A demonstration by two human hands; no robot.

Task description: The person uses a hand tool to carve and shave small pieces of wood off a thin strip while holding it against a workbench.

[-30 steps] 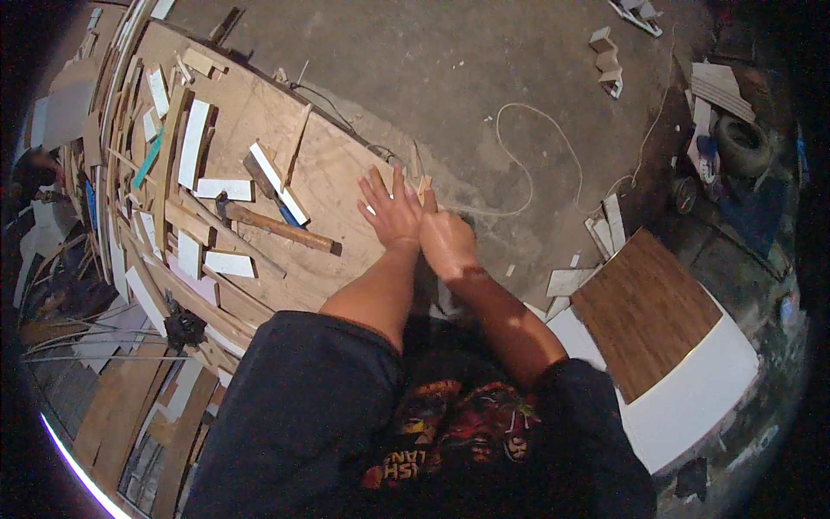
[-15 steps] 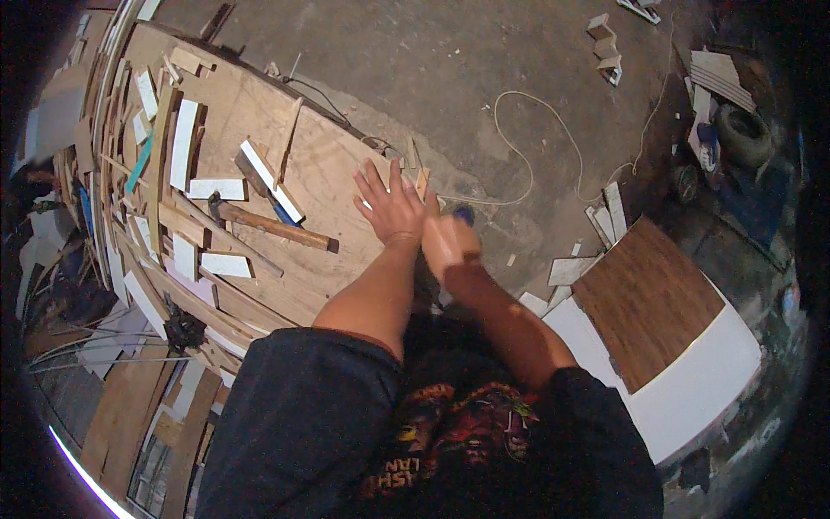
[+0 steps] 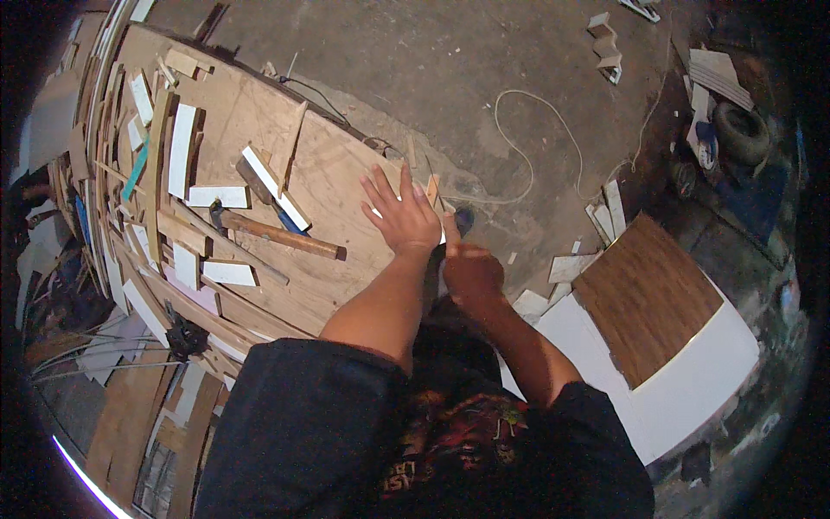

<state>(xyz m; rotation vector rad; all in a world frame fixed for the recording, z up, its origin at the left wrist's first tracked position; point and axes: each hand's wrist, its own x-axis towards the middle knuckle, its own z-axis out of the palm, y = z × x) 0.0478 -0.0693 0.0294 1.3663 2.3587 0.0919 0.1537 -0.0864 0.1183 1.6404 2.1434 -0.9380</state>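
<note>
My left hand (image 3: 405, 212) lies flat with its fingers spread at the right edge of the plywood worktop (image 3: 337, 173). White edging of a piece shows beside and under it. Just right of it, my right hand (image 3: 474, 275) is closed, its index finger stretched forward; what it grips is hidden, though a thin dark line runs ahead of that finger. A light wood strip (image 3: 433, 185) juts out beyond my left fingertips. To the left rests a hammer (image 3: 277, 235) with a wooden handle. Beyond it lie a white-faced strip (image 3: 275, 186) and a blue-handled tool (image 3: 292, 218).
Several white and bare wood offcuts (image 3: 183, 151) crowd the worktop's left side. A pale cord (image 3: 527, 156) loops over the concrete floor. At right, a brown wood-grain panel (image 3: 648, 298) lies on a white board (image 3: 692, 402). An old tyre (image 3: 742, 134) sits farther back.
My right hand has drawn back toward my body, away from the left hand's fingers. The left hand stays spread flat, while the whole view has shifted slightly.
</note>
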